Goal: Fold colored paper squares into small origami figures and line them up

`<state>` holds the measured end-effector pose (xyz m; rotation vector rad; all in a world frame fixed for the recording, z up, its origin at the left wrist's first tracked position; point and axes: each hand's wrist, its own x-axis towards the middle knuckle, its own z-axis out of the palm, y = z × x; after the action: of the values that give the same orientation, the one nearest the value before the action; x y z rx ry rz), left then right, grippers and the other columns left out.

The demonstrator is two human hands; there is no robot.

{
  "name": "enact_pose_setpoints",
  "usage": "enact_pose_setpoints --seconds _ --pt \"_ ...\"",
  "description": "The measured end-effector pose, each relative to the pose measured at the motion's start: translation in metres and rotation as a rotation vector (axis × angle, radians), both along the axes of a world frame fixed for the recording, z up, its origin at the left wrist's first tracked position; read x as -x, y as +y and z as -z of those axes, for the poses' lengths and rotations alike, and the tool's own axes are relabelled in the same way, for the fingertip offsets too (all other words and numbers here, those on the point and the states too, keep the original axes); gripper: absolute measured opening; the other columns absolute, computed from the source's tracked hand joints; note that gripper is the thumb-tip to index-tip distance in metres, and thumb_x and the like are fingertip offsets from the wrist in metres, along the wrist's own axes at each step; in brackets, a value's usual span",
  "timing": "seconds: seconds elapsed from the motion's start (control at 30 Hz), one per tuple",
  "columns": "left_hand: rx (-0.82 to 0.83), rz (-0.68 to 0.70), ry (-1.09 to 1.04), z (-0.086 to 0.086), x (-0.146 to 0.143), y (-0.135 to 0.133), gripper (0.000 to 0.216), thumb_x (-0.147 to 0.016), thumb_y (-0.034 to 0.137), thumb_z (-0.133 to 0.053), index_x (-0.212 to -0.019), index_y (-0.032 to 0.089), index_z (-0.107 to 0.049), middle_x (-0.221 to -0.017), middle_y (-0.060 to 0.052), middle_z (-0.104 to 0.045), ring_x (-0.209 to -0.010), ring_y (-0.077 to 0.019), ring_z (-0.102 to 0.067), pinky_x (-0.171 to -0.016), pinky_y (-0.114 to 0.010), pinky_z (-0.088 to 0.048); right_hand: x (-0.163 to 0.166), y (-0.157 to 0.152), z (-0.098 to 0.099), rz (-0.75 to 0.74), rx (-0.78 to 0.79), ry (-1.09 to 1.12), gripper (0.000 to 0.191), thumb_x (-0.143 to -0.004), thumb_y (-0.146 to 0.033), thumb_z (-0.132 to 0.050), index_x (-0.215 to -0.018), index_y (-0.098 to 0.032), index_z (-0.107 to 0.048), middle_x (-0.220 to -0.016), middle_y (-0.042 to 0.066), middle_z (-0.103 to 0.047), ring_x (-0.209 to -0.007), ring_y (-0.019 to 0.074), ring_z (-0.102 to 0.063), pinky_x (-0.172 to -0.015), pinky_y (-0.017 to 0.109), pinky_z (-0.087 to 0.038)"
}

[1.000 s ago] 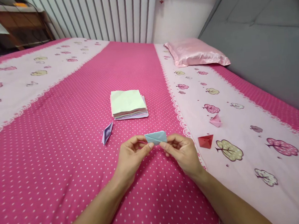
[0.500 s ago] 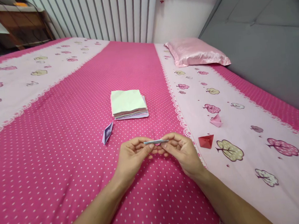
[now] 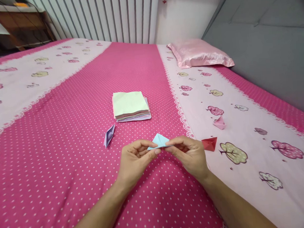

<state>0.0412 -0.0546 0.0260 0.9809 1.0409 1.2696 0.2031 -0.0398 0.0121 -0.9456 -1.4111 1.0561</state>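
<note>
Between my two hands is a light blue folded paper [image 3: 160, 140], its pointed top standing up above the fingers. My left hand [image 3: 137, 159] pinches its left end between thumb and fingers. The right end is pinched by my right hand [image 3: 188, 155]. Fingertips cover part of its lower edge. To the left lies a small purple paper boat [image 3: 109, 135] on the polka-dot bedspread. Right of my right hand are a red folded paper boat [image 3: 210, 144] and, farther back, a pink one [image 3: 220, 123].
A stack of square paper sheets [image 3: 130, 104], pale green on top, lies ahead of my hands on the pink bedspread [image 3: 72, 145]. A pink pillow [image 3: 201, 54] rests near the grey headboard [image 3: 269, 38]. Beyond the bed are a white radiator [image 3: 113, 18] and a wooden table [image 3: 21, 24].
The blue paper has turned from edge-on, so its pointed face now shows above my fingers. My fingers have shifted to its upper side, and my hands stay in about the same place.
</note>
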Motion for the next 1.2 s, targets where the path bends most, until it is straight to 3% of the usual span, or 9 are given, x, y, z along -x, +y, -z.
enact_pose_setpoints --seconds 0.1,0.27,0.5,0.73,0.83,1.0,1.13,1.2 --pt "-0.012 -0.028 0.021 -0.001 0.0 0.0 0.009 -0.065 0.021 -0.075 -0.065 0.015 -0.068 -0.058 0.001 -0.067 -0.05 -0.007 -0.057 -0.049 -0.015 -0.043 0.001 -0.002 -0.004 0.039 -0.01 -0.047 0.001 -0.073 -0.024 -0.069 -0.074 -0.023 -0.069 -0.067 -0.001 -0.071 -0.059 0.0141 -0.065 -0.057 0.026 -0.054" --pt "0.022 -0.042 -0.002 -0.001 -0.001 0.0 0.017 -0.063 0.023 -0.076 -0.057 0.014 -0.064 -0.052 0.001 -0.063 -0.047 -0.006 -0.054 -0.048 -0.015 -0.041 0.008 -0.006 -0.005 0.064 0.092 0.005 0.006 -0.073 -0.025 -0.069 -0.071 -0.021 -0.066 -0.068 0.001 -0.071 -0.061 0.016 -0.067 -0.058 0.027 -0.056" --pt "0.113 -0.028 -0.104 0.0 -0.002 0.0 0.023 -0.061 0.024 -0.079 -0.061 0.014 -0.057 -0.059 -0.003 -0.07 -0.054 -0.0113 -0.064 -0.051 -0.017 -0.046 0.012 -0.009 0.0 0.075 0.134 0.042 0.011 -0.073 -0.025 -0.07 -0.068 -0.019 -0.062 -0.064 0.001 -0.07 -0.06 0.0157 -0.068 -0.058 0.026 -0.057" --pt "0.105 -0.027 -0.059 -0.002 -0.004 -0.001 0.026 -0.064 0.026 -0.077 -0.064 0.014 -0.054 -0.059 -0.004 -0.071 -0.058 -0.0134 -0.066 -0.051 -0.017 -0.047 0.015 -0.011 -0.002 0.145 0.16 0.102 0.02 -0.069 -0.026 -0.073 -0.064 -0.019 -0.055 -0.058 0.0 -0.069 -0.054 0.016 -0.068 -0.051 0.024 -0.056" --pt "0.076 -0.013 -0.048 -0.003 -0.003 0.0 0.027 -0.065 0.027 -0.076 -0.074 0.016 -0.054 -0.06 -0.003 -0.071 -0.057 -0.0143 -0.066 -0.051 -0.019 -0.046 0.016 -0.012 -0.002 0.172 0.125 0.095 0.023 -0.068 -0.026 -0.074 -0.065 -0.02 -0.052 -0.058 -0.001 -0.067 -0.053 0.0158 -0.068 -0.051 0.024 -0.056" --pt "0.027 0.017 0.03 -0.003 0.0 0.001 0.041 -0.07 0.025 -0.072 -0.108 0.017 -0.06 -0.064 -0.002 -0.071 -0.055 -0.0118 -0.062 -0.054 -0.019 -0.046 0.015 -0.011 -0.002 0.185 0.072 0.074 0.023 -0.071 -0.025 -0.072 -0.078 -0.021 -0.051 -0.059 -0.004 -0.064 -0.053 0.0149 -0.067 -0.051 0.024 -0.054" --pt "-0.007 0.052 0.104 -0.002 0.0 0.002 0.02 -0.072 0.026 -0.069 -0.09 0.017 -0.071 -0.082 -0.006 -0.073 -0.073 -0.0162 -0.066 -0.063 -0.021 -0.048 0.012 -0.011 -0.001 0.176 0.032 -0.004 0.021 -0.074 -0.023 -0.069 -0.087 -0.021 -0.052 -0.061 -0.003 -0.066 -0.056 0.015 -0.067 -0.056 0.025 -0.054" --pt "-0.01 0.071 0.147 -0.002 -0.001 0.002 0.015 -0.072 0.026 -0.068 -0.084 0.017 -0.072 -0.082 -0.005 -0.073 -0.072 -0.0156 -0.064 -0.062 -0.021 -0.047 0.011 -0.011 -0.001 0.155 0.029 -0.037 0.021 -0.074 -0.022 -0.069 -0.088 -0.022 -0.053 -0.061 -0.003 -0.066 -0.056 0.0142 -0.066 -0.056 0.025 -0.053"
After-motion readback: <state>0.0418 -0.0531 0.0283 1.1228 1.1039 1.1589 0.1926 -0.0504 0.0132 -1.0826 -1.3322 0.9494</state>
